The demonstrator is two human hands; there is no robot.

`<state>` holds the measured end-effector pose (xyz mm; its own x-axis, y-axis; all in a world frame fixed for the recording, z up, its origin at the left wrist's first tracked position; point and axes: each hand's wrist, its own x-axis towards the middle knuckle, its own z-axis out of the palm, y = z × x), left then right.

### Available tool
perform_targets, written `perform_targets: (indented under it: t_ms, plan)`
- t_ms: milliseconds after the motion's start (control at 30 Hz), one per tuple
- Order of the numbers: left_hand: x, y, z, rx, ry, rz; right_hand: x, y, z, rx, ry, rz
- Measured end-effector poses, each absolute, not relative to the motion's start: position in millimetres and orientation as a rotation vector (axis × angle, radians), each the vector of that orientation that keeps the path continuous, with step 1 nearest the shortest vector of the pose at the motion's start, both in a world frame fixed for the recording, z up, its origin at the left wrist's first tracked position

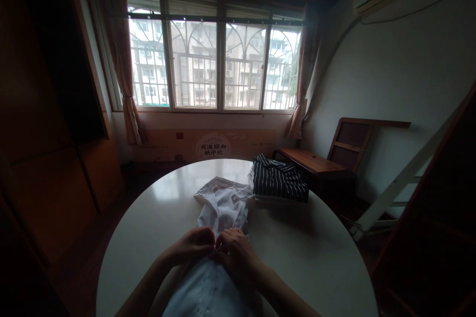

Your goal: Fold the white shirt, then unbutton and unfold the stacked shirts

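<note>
Across the near middle of the round table [316,262], here's the white shirt [223,208], and it lies lengthwise, its long axis pointing almost straight away from the person. And look at the hands: the left hand [195,246] comes in from the left, the right hand [236,252] from the right, and they all but meet over the middle strip of cloth! Fingertips are pinched together on the fabric, one hand each side of that long line; exactly what sits between them is too small and dark to tell. Neither hand has the edge on distance: the shirt is directly under both, its crumpled far half spreading beyond the knuckles. On the near side, pale buttoned cloth [208,290] runs back toward the person between the forearms, its row of buttons following that same near-to-far direction; whether it's one piece with the far half, the hands hide. Over to the far right, a folded striped garment [280,181] tops a pile, right up beside the shirt's far right corner; touching or just short, I can't call it. The right hand is the closer of the two to that pile.
</note>
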<state>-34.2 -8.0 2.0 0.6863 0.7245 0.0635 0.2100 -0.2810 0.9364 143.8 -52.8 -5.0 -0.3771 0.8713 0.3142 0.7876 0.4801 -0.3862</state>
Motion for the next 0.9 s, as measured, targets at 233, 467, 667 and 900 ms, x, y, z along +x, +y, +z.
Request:
perform_targets:
  t_ms: [233, 467, 667, 900]
  plan:
    - [-33.9, -8.8, 3.1, 1.803, 0.743, 0.612, 141.6, -54.9, -4.7, -1.395, -2.172, 0.246]
    - [-34.8, -8.5, 2.1, 1.812, 0.752, 0.637, 139.5, -56.0, -3.3, -1.445, -2.112, 0.245]
    - [-34.7, -9.4, 3.3, 1.796, 0.732, 0.649, 138.5, -57.5, -1.2, -1.446, -2.085, 0.245]
    - [-35.2, -8.0, 2.7, 1.845, 0.761, 0.626, 140.1, -56.5, -2.5, -1.390, -2.091, 0.261]
